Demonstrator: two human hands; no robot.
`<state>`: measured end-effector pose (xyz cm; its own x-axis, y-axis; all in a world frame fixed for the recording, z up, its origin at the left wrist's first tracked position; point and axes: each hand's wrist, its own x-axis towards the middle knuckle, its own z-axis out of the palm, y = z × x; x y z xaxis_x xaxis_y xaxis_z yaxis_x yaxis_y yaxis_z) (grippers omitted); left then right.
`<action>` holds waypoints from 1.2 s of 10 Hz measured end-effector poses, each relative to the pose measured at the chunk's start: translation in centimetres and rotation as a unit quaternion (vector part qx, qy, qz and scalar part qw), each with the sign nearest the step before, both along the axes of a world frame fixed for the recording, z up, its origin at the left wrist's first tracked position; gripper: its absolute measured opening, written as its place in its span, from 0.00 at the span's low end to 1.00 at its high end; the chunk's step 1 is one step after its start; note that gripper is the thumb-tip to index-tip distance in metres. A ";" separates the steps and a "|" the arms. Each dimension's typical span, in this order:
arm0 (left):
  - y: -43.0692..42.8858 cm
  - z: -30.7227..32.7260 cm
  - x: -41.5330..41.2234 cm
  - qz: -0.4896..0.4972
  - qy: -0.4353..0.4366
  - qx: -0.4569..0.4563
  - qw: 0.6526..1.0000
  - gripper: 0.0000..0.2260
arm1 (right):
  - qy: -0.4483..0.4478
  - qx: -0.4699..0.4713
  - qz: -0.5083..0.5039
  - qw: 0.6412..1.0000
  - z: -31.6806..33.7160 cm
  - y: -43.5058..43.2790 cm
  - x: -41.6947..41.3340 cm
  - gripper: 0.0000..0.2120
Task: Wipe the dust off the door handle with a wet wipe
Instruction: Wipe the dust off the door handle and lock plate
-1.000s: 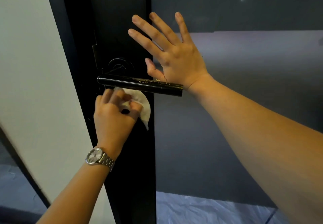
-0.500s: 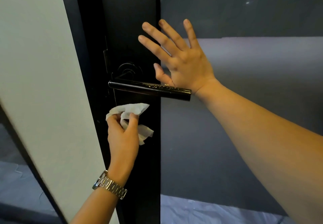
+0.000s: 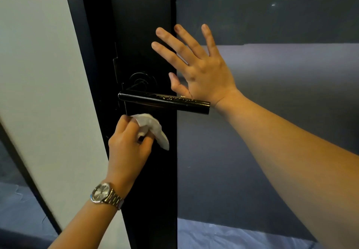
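Observation:
A black lever door handle [image 3: 165, 102] sticks out horizontally from a black door frame [image 3: 143, 35], with pale dust specks along its top toward the free end. My left hand [image 3: 128, 147], a metal watch on its wrist, holds a crumpled white wet wipe [image 3: 153, 127] just below the handle's inner end, not touching the handle. My right hand [image 3: 196, 64] lies flat with fingers spread against the door's glass panel above the handle's free end.
The dark glass panel [image 3: 272, 113] fills the right side. A pale wall or door edge [image 3: 44, 74] stands close on the left. Grey-blue floor covering [image 3: 223, 235] shows at the bottom.
My left hand dropped away from the handle with the wipe, then rose again to just under the handle. My right hand stayed pressed flat on the glass.

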<state>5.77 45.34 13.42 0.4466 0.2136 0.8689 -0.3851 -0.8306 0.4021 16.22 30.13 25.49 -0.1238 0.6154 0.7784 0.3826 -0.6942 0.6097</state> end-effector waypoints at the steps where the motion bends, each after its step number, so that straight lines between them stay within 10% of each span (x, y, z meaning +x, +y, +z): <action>1: -0.2 1.5 0.0 0.020 0.028 -0.046 0.998 0.07 | 0.002 -0.001 0.000 1.000 0.0 0.0 0.0 0.25; 4: 0.9 4.8 -1.8 0.099 -0.131 -0.124 0.979 0.08 | 0.002 0.002 0.001 1.000 0.0 0.0 0.0 0.25; 12: 1.0 12.8 0.2 0.080 0.145 0.033 0.986 0.12 | 0.011 -0.003 -0.008 1.000 0.0 0.0 -0.1 0.25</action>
